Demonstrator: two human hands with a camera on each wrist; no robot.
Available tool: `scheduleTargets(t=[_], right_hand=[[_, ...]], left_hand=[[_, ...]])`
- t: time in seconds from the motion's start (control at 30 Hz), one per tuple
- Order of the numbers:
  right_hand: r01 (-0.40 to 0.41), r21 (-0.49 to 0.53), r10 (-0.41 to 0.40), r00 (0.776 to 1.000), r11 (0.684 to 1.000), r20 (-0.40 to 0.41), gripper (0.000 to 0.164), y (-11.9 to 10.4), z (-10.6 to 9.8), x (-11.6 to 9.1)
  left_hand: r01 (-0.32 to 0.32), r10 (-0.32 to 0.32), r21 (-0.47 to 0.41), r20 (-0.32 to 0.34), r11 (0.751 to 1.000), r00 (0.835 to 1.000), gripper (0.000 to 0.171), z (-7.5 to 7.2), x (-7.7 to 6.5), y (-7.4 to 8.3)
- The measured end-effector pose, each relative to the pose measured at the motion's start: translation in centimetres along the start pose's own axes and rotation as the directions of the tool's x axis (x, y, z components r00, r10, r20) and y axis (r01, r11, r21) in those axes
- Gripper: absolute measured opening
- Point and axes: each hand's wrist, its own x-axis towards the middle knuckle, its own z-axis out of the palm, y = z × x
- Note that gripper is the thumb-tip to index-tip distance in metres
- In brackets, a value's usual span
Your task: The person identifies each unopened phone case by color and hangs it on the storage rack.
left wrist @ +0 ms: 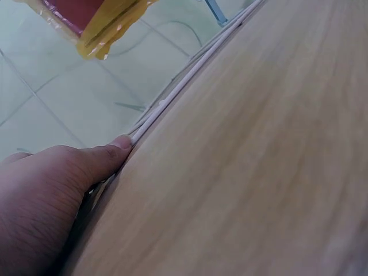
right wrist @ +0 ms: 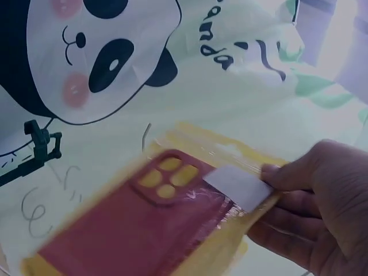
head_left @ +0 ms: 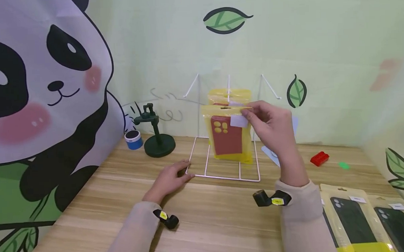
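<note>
My right hand (head_left: pixel 273 127) pinches the upper right corner of a yellow-edged clear bag holding a red phone case (head_left: pixel 227 138), in front of the rack's middle prong. Beside the thumb sits a white label (right wrist: pixel 238 187) on the bag. A second yellow bag (head_left: pixel 216 97) shows behind it at the middle prong, mostly hidden. My left hand (head_left: pixel 168 181) holds the front left corner of the white wire rack (head_left: pixel 224 178), its thumb (left wrist: pixel 112 155) against the bottom wire. The rack stands on the wooden table, with three prongs at its top.
A dark green stand (head_left: pixel 159 145) and a blue-and-white round container (head_left: pixel 134 140) stand at the left. To the right lie a red block (head_left: pixel 319 159) and a green piece (head_left: pixel 344 166). Several bagged black phone cases (head_left: pixel 353 219) lie at the front right. A printed wall closes the back.
</note>
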Motion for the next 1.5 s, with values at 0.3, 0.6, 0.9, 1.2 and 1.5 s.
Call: scheduleTargets(t=[0.3,0.6,0.9,1.2,1.5], right_hand=[[-0.156,0.041,0.160,0.978,0.987,-0.132,0.018,1.3,0.9,0.2],[-0.174,0.083,0.188,0.960,0.981,-0.207,0.015,1.8,2.2,0.3],[-0.214,0.075,0.225,0.949,0.974,-0.221,0.017,2.0,2.2,0.3],[-0.253,0.065,0.261,0.950,0.965,-0.172,0.018,3.1,2.3,0.1],[-0.271,0.063,0.276,0.953,0.961,-0.123,0.019,3.6,2.6,-0.2]], left_hand=[[0.006,-0.006,0.003,0.005,1.000,1.000,0.059,-0.1,0.0,-0.1],[0.001,-0.001,-0.008,0.004,1.000,1.000,0.059,-0.2,0.0,0.0],[-0.009,0.009,-0.012,0.001,1.000,1.000,0.059,-0.2,0.2,0.1],[-0.004,0.004,-0.016,-0.001,1.000,1.000,0.057,0.0,0.2,0.1],[-0.002,0.002,-0.011,-0.019,1.000,1.000,0.057,0.2,0.0,0.1]])
